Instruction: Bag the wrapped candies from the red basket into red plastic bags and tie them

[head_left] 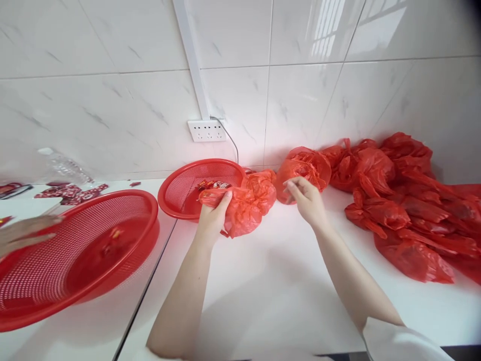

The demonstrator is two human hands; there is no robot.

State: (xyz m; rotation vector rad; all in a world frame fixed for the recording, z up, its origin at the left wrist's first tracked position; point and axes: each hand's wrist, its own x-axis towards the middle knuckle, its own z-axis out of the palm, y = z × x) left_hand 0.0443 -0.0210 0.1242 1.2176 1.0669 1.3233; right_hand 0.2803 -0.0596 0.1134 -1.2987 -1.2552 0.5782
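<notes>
My left hand (215,218) grips a crumpled red plastic bag (250,205) by its edge, over the near right rim of a red mesh basket (173,203). Small red packets (216,185) lie inside that basket. To the right, my right hand (306,198) has its fingers bent, thumb close to the fingertips, in front of a round red container (287,173) with red plastic in it. Whether those fingers pinch anything is too small to make out.
A larger red basket (150,215) stands at the left, with another person's hand (28,233) over its rim. Behind it are a plastic bottle (65,165) and red packets. Several red bags (417,215) cover the right side. A socket strip (206,131) is on the wall.
</notes>
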